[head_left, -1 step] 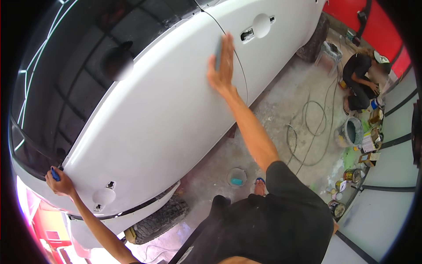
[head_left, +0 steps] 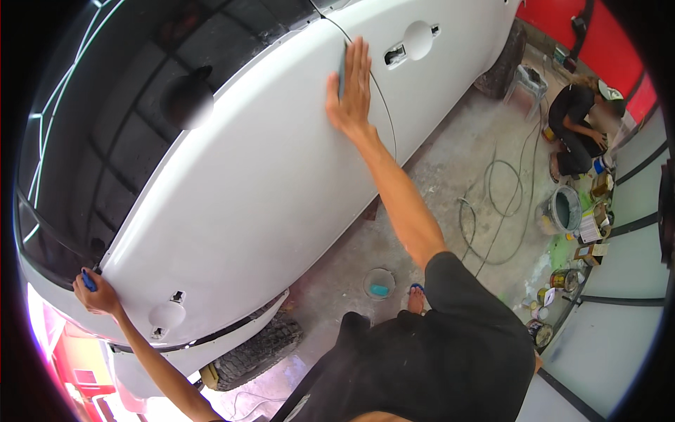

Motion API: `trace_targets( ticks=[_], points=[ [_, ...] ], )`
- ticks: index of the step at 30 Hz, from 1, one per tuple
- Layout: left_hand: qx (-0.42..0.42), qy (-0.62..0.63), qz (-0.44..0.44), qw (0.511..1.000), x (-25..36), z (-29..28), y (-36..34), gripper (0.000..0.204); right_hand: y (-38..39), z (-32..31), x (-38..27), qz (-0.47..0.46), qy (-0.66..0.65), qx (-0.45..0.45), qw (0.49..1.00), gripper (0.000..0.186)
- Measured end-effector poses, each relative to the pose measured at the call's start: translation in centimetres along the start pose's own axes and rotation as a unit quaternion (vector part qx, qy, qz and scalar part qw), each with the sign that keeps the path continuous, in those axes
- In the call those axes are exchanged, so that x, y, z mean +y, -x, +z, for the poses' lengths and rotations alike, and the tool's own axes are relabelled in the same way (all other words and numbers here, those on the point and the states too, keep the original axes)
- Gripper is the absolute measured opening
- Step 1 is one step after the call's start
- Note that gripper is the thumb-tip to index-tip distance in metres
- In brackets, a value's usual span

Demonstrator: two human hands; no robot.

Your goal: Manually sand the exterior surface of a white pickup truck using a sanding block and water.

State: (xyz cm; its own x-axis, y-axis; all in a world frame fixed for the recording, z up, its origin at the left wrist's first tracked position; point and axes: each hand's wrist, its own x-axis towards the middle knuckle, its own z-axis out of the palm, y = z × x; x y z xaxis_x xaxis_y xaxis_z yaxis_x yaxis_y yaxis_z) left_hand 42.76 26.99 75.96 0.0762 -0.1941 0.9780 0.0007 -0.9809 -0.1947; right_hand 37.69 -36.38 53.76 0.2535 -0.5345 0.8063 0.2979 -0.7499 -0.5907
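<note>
My right hand (head_left: pixel 354 95) lies flat against the white car door (head_left: pixel 260 155), its fingers stretched out close to the curved door seam. A thin grey-green pad (head_left: pixel 342 74) is held under the palm, its edge showing between thumb and fingers; the rest is hidden. At the lower left, my left hand (head_left: pixel 98 294) is closed around a small blue object (head_left: pixel 88 280) whose kind I cannot make out. That hand rests at the door's edge, beside the dark window (head_left: pixel 105 141). Between hand and tyre is a round handle recess (head_left: pixel 166 316) without a handle.
A tub (head_left: pixel 380 276) with turquoise contents stands near my foot (head_left: pixel 416 301). Hoses (head_left: pixel 524 200) loop across the concrete floor. At right, a bucket (head_left: pixel 562 211) and several cans (head_left: pixel 564 280) line the wall. A person (head_left: pixel 580 126) crouches beyond, near a grey stool (head_left: pixel 526 91).
My right hand, with the pad under it, has slid a little up and left across the door. The left hand stays where it was.
</note>
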Motion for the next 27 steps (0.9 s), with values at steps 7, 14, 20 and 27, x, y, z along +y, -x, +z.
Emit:
trace_targets(
  ticks=[7,14,20,27],
  points=[
    [-0.01,-0.012,0.015,1.0,-0.5,-0.5,-0.4,0.017,13.8,1.3,-0.7,0.103,0.002,0.061,0.993,0.075],
    [0.037,0.026,0.023,0.999,0.6,-1.2,0.3,0.017,3.9,1.7,-4.2,0.054,0.022,0.015,0.998,0.075],
    [0.009,0.036,0.028,0.999,1.9,-1.2,-0.6,0.017,12.5,4.9,-10.2,0.06,-0.006,0.016,0.998,0.075],
    [-0.011,0.064,0.025,0.998,2.9,-1.2,-0.3,0.014,2.8,4.2,-9.9,0.183,0.01,0.084,0.979,0.074]
  ],
)
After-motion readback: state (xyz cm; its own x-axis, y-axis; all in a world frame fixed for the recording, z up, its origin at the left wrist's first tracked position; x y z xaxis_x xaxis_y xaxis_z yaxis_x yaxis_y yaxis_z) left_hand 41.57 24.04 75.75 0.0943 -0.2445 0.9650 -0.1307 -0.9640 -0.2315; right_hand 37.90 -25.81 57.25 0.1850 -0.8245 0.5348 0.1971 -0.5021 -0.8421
